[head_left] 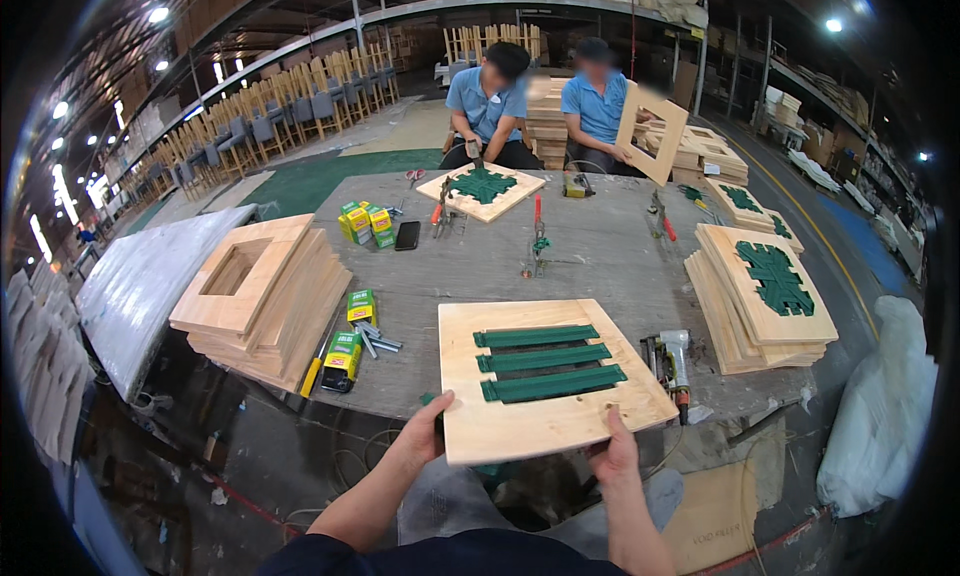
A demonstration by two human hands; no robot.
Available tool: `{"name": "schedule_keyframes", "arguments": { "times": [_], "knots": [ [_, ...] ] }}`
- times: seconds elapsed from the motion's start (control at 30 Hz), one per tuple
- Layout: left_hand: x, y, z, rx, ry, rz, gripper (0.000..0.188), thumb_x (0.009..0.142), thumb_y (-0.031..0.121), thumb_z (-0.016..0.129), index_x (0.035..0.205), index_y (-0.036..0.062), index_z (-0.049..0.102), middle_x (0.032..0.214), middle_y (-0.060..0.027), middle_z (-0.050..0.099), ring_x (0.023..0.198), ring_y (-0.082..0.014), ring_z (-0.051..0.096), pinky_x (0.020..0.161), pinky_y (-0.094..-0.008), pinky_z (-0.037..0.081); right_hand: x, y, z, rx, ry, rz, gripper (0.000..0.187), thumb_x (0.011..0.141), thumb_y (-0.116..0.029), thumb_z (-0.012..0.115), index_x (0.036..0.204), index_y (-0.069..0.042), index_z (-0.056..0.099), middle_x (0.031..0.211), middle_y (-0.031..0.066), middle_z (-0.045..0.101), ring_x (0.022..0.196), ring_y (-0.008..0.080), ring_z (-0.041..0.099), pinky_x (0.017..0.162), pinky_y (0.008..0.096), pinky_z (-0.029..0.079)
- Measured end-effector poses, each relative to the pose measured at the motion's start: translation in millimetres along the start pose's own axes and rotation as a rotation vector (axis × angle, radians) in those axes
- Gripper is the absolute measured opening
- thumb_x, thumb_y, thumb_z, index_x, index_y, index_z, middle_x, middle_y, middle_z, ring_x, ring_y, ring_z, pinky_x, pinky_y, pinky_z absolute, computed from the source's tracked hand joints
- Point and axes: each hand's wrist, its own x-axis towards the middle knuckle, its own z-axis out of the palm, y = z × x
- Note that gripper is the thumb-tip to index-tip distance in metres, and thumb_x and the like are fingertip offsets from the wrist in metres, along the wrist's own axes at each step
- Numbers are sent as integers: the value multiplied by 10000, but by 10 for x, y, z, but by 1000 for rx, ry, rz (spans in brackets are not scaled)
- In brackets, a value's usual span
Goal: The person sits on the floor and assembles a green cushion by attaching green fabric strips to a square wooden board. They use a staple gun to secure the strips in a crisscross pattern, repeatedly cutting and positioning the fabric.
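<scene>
Tilted over the near edge of the table is a square wooden frame, with three green webbing straps running side by side across its opening. My left hand is closed on its near left corner, thumb on the face. At its near right edge my right hand grips it too, thumb on top; the fingers underneath are hidden. A pneumatic staple gun lies on the table just right of the frame. Left of it are yellow-green staple boxes with loose staple strips beside them.
Stacked wooden frames stand at the left; another stack at the right has a green-webbed panel on top. Across the grey table, one person works on a webbed panel and another holds a bare frame. Clamps line the middle.
</scene>
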Motion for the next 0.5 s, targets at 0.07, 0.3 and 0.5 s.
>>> {"name": "schedule_keyframes", "arguments": {
  "times": [0.07,0.3,0.5],
  "knots": [
    [53,-65,-66,93,102,130,469,1008,219,640,1402,-17,541,1331,-155,651,1162,-274,661,999,-414,545,167,160,-151,17,-7,34,418,1033,-356,636,1380,-136,560,1268,53,679,1107,227,683,910,424,572],
    [-445,-393,-521,489,276,111,591,983,-19,508,1560,7,383,1186,-151,675,700,-201,674,655,-340,576,-17,650,-286,-123,40,382,391,1059,-386,585,1324,-98,577,1129,113,710,1025,293,704,854,462,584],
    [-193,-548,-591,572,287,178,722,933,-78,499,1614,31,287,1281,-156,636,712,-202,665,659,-341,573,25,652,-470,-371,47,455,383,1059,-403,581,1231,-62,612,1007,122,731,842,245,724,732,391,596]
  ]
}}
